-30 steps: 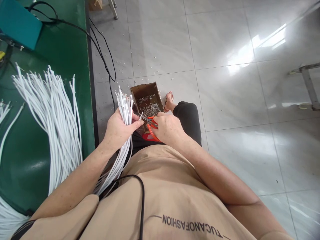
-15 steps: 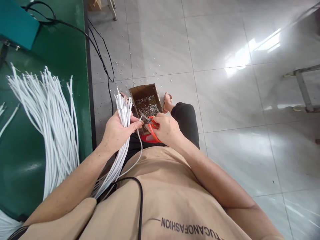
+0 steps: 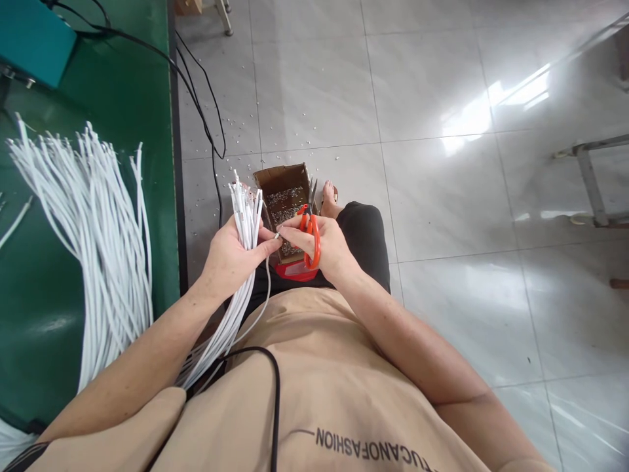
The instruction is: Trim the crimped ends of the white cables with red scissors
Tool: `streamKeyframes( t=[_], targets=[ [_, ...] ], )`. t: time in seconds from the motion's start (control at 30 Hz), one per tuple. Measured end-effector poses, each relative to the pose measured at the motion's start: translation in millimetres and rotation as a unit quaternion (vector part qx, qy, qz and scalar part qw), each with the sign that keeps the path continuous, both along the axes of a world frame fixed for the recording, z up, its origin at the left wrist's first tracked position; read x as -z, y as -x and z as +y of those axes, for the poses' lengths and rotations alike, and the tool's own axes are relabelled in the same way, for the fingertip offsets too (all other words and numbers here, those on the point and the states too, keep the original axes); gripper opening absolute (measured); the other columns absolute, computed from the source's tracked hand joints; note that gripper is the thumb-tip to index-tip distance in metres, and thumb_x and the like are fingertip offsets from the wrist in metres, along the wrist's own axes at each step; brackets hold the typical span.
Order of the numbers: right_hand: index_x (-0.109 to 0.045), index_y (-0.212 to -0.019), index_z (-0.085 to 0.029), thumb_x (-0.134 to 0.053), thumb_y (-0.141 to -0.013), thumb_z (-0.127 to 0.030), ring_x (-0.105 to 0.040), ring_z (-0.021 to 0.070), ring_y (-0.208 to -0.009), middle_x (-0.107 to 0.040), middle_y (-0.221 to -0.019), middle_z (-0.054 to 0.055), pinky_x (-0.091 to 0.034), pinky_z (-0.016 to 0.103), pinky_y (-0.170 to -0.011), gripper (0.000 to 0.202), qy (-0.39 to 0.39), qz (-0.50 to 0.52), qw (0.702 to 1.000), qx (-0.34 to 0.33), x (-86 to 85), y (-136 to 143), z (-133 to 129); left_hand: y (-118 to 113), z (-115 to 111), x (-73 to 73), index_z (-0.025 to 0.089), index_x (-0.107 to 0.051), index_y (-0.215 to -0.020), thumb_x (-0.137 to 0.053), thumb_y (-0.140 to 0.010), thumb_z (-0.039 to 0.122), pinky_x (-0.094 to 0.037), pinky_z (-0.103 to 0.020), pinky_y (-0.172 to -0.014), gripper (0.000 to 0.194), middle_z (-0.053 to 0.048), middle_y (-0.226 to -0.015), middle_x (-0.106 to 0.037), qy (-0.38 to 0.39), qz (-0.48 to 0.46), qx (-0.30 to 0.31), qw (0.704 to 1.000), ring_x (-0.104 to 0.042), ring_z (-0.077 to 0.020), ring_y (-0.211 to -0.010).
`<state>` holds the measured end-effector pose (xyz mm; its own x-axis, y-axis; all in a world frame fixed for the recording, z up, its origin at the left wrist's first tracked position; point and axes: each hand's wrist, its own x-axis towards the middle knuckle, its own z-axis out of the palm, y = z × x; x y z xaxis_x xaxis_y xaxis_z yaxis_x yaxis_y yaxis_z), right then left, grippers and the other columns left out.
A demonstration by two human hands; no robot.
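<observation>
Beige printed shirt (image 3: 236, 400): is filling the foreground, a black cable (image 3: 278, 400) curving over it.
Left hand (image 3: 233, 252): is closing around a thick bundle of slim white wires (image 3: 246, 223), thumb stretching out to the right.
Single thin white wire (image 3: 268, 285): is bowing out right of the bundle, its length running mostly away from the body, its end sitting at the left thumb tip, directly left of the right fingertips; both hands are equally near.
Right hand (image 3: 331, 246): is carrying orange-handled metal scissors (image 3: 316, 242), its fingertips meeting the wire's end; whether they are pinching it, one cannot tell.
Scissor blades (image 3: 313, 193): are pointing forward, away from the wire's end.
Glossy green tabletop (image 3: 164, 262): is supporting a larger spread of white wires (image 3: 108, 262) at left.
Open brown cardboard box (image 3: 280, 176): is standing below the hands, containing small pale bits.
Grey tiled floor (image 3: 432, 196): is stretching beyond.
</observation>
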<state>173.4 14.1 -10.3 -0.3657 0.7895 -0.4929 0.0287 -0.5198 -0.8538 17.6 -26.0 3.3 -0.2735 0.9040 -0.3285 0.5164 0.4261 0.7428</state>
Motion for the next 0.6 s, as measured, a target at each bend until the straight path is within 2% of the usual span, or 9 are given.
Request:
streamKeyframes(
  t=[0.2,0.27,0.37,0.43,0.5,0.6],
  targets=[
    [-0.07,-0.077,-0.015,-0.067,-0.069,-0.031,-0.051,0.0094,-0.054,-0.059,-0.061,-0.002,-0.04,0.023,-0.052,0.018,0.033,0.013,0.999,0.022,5.4,2,-3,2,-1,5.6,0.019,-0.058,-0.085,-0.075,-0.067,0.03,-0.047,-0.028,-0.074,0.027,0.001,-0.078,-0.069,-0.001,-0.046,-0.006,0.999,-0.061,-0.0143,-0.072],
    [-0.067,-0.07,-0.015,-0.065,-0.07,-0.028,-0.052,0.01,-0.057,-0.058,-0.06,-0.002,-0.043,0.023,-0.056,0.014,0.021,0.058,0.998,0.018,8.4,3,-4,3,-2,9.2,0.019,-0.056,-0.089,-0.076,-0.067,0.029,-0.047,-0.027,-0.068,0.032,0.003,-0.075,-0.067,-0.001,-0.128,-0.022,0.992,-0.061,-0.013,-0.067],
    [-0.063,-0.069,-0.015,-0.064,-0.071,-0.029,-0.054,0.0112,-0.061,-0.057,-0.06,-0.001,-0.044,0.024,-0.061,0.014,0.03,0.116,0.993,0.018,16.0,7,-6,2,-2,10.2,0.019,-0.051,-0.09,-0.076,-0.069,0.027,-0.043,-0.024,-0.056,0.034,0.002,-0.07,-0.066,0.017,-0.297,-0.02,0.954,-0.061,-0.0121,-0.06],
    [-0.063,-0.072,-0.015,-0.066,-0.07,-0.031,-0.051,0.0106,-0.058,-0.055,-0.058,-0.002,-0.041,0.024,-0.057,0.016,0.059,0.102,0.993,0.027,21.7,10,-7,1,-2,7.9,0.019,-0.049,-0.086,-0.075,-0.07,0.027,-0.041,-0.023,-0.052,0.032,0.001,-0.068,-0.067,0.038,-0.363,0.001,0.931,-0.061,-0.0123,-0.059],
    [-0.061,-0.068,-0.016,-0.067,-0.07,-0.033,-0.044,0.0087,-0.052,-0.051,-0.054,-0.003,-0.037,0.023,-0.053,0.019,0.061,0.06,0.996,0.038,25.9,11,-7,0,-2,5.3,0.018,-0.048,-0.085,-0.076,-0.07,0.026,-0.041,-0.022,-0.051,0.033,-0.001,-0.068,-0.069,0.054,-0.387,0.004,0.921,-0.062,-0.0124,-0.058],
    [-0.063,-0.069,-0.016,-0.066,-0.073,-0.032,-0.046,0.0085,-0.057,-0.055,-0.062,-0.002,-0.04,0.023,-0.058,0.017,-0.028,-0.004,0.995,0.096,27.1,10,-6,0,-2,4.7,0.018,-0.05,-0.088,-0.079,-0.067,0.024,-0.045,-0.023,-0.057,0.037,-0.002,-0.075,-0.071,0.061,-0.375,-0.026,0.925,-0.065,-0.0132,-0.063]
  ],
)
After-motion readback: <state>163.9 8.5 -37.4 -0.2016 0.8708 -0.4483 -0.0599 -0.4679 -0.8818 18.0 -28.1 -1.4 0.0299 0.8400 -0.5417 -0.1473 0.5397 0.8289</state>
